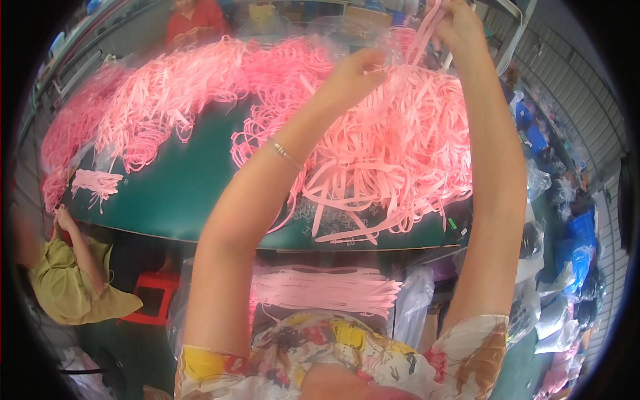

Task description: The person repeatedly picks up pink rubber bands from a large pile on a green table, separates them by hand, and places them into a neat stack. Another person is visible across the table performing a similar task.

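High at the right, my right hand [460,27] is closed around a few light pink straps [421,37] that hang down toward the pile. My left hand [357,80] is over the far side of that pile, fingers loosely curled and apart, with nothing visible in them; it is somewhat blurred. Beneath both hands spreads a large tangled heap of flat light pink straps [393,147] on the dark green table [173,200]. Several strap ends trail toward the near table edge. A bundle of straightened pink straps [327,290] lies below the table edge, close to my body.
Heaps of thin pink cords [280,73] and pale straps [167,87] line the table's far side. A small tied bundle [97,183] lies at left. A person in green [80,273] sits left near a red stool [153,297]; another in red [195,23] is opposite. Plastic bags [557,320] crowd the right.
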A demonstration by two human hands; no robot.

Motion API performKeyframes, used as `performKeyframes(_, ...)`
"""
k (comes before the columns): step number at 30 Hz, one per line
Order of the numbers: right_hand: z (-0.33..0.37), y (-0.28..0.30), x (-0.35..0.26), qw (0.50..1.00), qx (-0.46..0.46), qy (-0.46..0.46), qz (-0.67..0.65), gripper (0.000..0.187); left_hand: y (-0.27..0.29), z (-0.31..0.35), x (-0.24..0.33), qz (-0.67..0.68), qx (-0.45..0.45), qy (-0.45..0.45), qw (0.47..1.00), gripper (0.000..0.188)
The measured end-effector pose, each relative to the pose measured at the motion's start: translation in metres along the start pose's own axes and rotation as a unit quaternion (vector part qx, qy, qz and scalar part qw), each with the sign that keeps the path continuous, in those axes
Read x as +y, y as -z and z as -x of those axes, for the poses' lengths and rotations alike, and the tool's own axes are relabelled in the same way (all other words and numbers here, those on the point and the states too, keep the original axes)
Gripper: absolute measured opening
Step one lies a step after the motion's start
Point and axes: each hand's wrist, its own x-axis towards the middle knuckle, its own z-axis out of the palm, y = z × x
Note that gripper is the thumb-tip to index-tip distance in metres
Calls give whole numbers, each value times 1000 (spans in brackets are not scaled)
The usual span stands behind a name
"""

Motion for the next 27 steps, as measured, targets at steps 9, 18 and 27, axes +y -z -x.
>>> performKeyframes(9,40,-16,0,991,-63,-102,-53,26,-19,-4,-35,89,-144,43,985,41)
performKeyframes(18,49,-1,4,989,-53,-122,-69,27,-31,7,-47,117,-98,71,986,29)
performKeyframes(27,49,10,3,993,13,-92,-76,29,-33,7,-34,110,-61,145,981,24)
